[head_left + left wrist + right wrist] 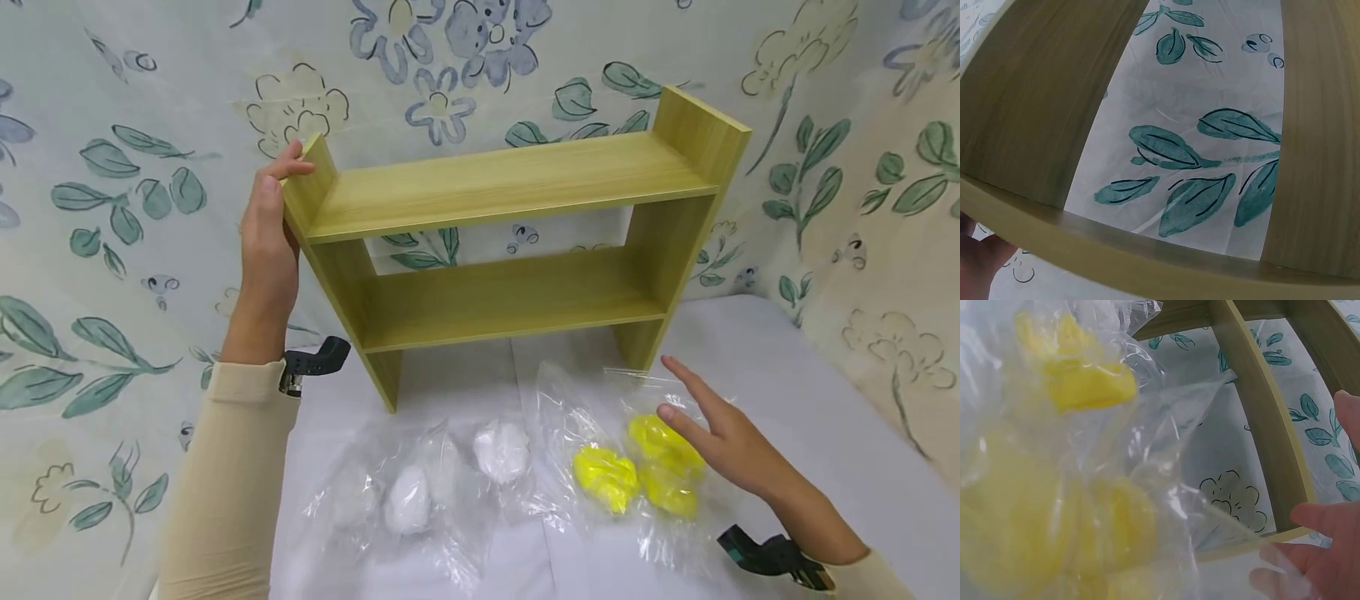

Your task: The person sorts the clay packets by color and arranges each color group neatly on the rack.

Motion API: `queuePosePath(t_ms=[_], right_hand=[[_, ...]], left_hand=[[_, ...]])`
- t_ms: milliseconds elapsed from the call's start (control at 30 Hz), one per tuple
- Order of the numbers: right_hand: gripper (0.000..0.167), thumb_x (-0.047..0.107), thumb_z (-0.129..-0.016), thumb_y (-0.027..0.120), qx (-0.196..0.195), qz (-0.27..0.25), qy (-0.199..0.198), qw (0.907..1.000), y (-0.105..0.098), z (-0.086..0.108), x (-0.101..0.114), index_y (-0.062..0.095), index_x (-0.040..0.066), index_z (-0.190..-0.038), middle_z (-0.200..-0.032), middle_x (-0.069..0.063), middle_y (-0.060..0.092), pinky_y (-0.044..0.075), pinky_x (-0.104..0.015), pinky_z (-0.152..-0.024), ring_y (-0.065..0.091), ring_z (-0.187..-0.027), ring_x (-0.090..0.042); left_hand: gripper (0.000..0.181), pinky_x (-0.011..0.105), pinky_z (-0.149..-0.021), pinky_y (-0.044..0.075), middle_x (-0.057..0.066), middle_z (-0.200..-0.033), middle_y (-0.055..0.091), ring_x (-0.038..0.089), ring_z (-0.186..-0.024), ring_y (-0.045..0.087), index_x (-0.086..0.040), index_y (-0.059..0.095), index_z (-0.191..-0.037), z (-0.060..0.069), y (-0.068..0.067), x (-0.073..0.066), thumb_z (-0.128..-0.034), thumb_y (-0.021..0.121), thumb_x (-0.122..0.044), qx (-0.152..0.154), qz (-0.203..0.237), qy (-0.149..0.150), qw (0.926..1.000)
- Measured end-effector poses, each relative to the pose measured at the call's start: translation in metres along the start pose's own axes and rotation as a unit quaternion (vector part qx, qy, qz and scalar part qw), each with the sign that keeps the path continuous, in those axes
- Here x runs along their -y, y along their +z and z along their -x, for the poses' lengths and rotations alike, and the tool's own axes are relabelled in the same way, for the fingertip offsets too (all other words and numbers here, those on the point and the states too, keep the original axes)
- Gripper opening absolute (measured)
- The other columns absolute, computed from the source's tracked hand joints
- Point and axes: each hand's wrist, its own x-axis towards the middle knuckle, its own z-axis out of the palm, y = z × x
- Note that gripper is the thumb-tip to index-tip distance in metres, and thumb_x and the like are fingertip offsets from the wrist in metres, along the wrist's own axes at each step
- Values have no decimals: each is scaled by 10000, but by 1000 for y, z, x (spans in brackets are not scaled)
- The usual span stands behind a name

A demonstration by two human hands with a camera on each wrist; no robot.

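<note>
Head view is showing us a pale cloth backdrop printed with blue-grey flowers and green leaves [187, 83], hanging behind a smooth white covering [772, 400]. In front of that backdrop, a two-tier, yellowish wood-grain shelf with flat side panels [517, 190] is filling the middle, its left foot showing nearer to us than its right.

Nearer to us, crumpled clear plastic bags are lying on the covering: to the left one group is holding rounded white lumps [408, 500], and to the right another is holding bright yellow lumps [606, 477].

Our left hand [268, 242] is grasping the shelf high on its left side panel, fingers hooking over the edge. Our right hand [723, 437] is holding nothing, its fingers extending beside the yellow lumps and near the right foot of the shelf; with clear film blurring the right wrist view, we are not managing to tell whether its fingertips are touching wood.

We are judging this as the step of steadying or placing the shelf. The next move is probably calling for our right hand to be taking the right side panel, while we are keeping both feet off the thin plastic.
</note>
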Motion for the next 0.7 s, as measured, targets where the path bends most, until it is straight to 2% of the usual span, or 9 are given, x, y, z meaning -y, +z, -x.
queuePosePath(t_ms=[200,367,500,700], right_hand=[[762,353,-952,558,91,113,169,9998,-6,-1,-4,97,268,-1552,-1580,-194,173,283,-795,-837,245,-1351,-534],[878,404,-882,652,182,242,387,9988,-3,3,-7,95,287,-1551,-1582,-184,175,293,-788,-828,240,-1347,-546],[968,436,-819,717,290,371,530,9975,1,6,-10,105,274,-1552,-1565,-215,204,317,-771,-832,263,-1327,-559],[988,473,-793,729,615,407,575,9956,6,7,-15,130,257,-1549,-1542,-243,238,358,-762,-811,307,-1296,-561]], left_hand=[[313,285,-1085,261,16,-1465,414,168,-1384,295,-106,578,-1033,-14,2,21,-983,314,-266,-439,564,230,9972],[268,314,-1027,317,36,-1405,464,206,-1328,360,-127,557,-933,-15,8,30,-943,332,-272,-830,733,287,9934],[253,331,-1022,338,50,-1386,471,229,-1310,380,-132,544,-910,-13,11,32,-936,332,-267,-921,850,363,9914],[250,327,-1019,352,57,-1377,475,230,-1303,394,-114,534,-906,-13,12,34,-940,330,-255,-1023,1129,381,9876]])
